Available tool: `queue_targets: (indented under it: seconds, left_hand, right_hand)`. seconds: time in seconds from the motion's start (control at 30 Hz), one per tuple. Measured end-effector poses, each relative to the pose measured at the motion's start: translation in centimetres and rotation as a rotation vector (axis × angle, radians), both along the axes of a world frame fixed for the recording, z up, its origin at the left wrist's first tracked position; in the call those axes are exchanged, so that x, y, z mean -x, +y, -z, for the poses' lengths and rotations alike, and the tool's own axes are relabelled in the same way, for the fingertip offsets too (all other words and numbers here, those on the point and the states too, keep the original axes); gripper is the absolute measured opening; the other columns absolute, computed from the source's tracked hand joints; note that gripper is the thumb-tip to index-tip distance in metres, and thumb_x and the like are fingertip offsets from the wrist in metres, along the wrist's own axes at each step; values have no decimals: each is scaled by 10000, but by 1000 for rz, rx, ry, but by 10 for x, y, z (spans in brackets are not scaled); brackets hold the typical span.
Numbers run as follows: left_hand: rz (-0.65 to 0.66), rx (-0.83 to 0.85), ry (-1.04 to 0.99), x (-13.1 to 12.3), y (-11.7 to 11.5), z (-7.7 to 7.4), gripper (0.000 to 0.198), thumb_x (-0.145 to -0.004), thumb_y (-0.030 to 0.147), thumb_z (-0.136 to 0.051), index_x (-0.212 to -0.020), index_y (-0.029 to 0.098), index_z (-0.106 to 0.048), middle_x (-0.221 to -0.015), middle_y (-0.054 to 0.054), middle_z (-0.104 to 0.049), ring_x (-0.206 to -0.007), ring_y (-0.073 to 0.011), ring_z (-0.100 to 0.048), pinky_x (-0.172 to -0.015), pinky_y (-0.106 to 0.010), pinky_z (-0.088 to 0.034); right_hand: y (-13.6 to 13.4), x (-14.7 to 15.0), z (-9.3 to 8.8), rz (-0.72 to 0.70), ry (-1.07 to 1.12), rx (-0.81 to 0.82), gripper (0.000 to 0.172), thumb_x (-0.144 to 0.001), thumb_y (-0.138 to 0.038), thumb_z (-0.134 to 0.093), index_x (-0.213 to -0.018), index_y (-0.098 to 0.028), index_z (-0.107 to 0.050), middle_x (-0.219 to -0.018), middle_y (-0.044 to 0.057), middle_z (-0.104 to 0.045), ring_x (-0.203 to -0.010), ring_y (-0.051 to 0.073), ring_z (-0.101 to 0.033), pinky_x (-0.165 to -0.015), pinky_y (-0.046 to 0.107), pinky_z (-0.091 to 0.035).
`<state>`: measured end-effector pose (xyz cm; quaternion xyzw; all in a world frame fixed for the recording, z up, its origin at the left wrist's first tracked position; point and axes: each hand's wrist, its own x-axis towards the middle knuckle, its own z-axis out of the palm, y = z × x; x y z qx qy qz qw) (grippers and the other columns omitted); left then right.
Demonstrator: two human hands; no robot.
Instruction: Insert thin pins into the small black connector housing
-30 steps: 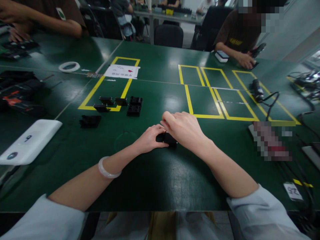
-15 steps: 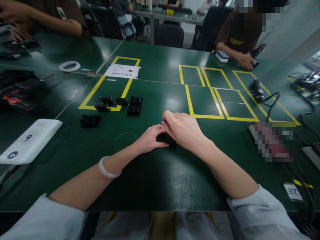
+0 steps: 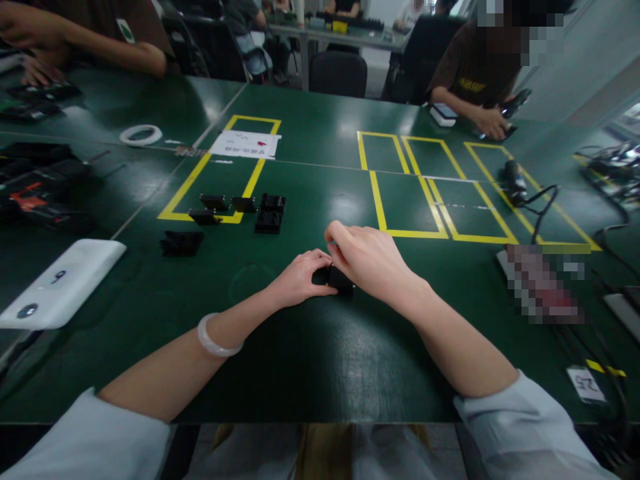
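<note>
1. Head view: the black block (image 3: 342, 281) is on or just above the green table (image 3: 300, 373), in front of the wearer, between the two hands.
2. Left hand (image 3: 300, 279): thumb and fingers closed about the block's left end, thumb on the near side. Grip narrow, holding the block.
3. Right hand (image 3: 373, 255): fingers curled above the block, hiding part of it. Cannot tell whether they grip anything.
4. Risk, judged: the block may twist or slip if the right hand bears down off-centre, since the visible hold is at one end.
5. Risk, judged: a small piece under the right fingers, if any, could be lost unseen; the knuckles mask that spot.
6. Risk, judged: a wide left-forearm sweep could disturb the black bracket-like piece (image 3: 181, 243) nearby.
7. Writing: white oblong case (image 3: 65, 280) bears a handwritten digit, 9 or 6 depending on orientation. White tag (image 3: 585, 385) seems to carry two digits, perhaps 25; uncertain. Paper sheet (image 3: 245, 145) has inverted characters, illegible. Yellow shirt lettering (image 3: 473, 85) on a co-worker: blurred. No brand legible.
</note>
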<state>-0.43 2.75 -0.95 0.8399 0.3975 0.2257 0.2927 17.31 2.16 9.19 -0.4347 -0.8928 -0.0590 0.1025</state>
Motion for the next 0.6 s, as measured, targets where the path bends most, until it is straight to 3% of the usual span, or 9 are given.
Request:
queue_targets:
  seconds: [0.1,0.33,0.6]
  left_hand:
    - [-6,7,6,0,0,-1,392,-752,416,-762,-1061,205,-647,-1173,-72,-622,-1144,-301,-558,-1009,-468,-415]
    - [5,12,-15,0,0,-1,371,-750,400,-765,-1033,189,-651,-1181,-78,-624,-1144,-296,-559,-1014,-459,-413]
    - [-7,8,9,0,0,0,404,-755,419,-759,-1075,200,-644,-1191,-77,-619,-1161,-306,-553,-1008,-467,-415]
  right_hand:
    - [0,0,0,13,-9,2,251,-985,-336,-341,-987,-183,-539,-765,32,-675,-659,132,-571,-599,276,-258]
    - [0,2,2,42,-5,34,256,-965,-246,-303,-1106,-176,-506,-810,33,-692,-672,128,-580,-589,270,-264]
    - [0,1,1,47,-15,14,286,-991,-372,-325,-990,-181,-537,-768,32,-681,-645,131,-569,-588,277,-247]
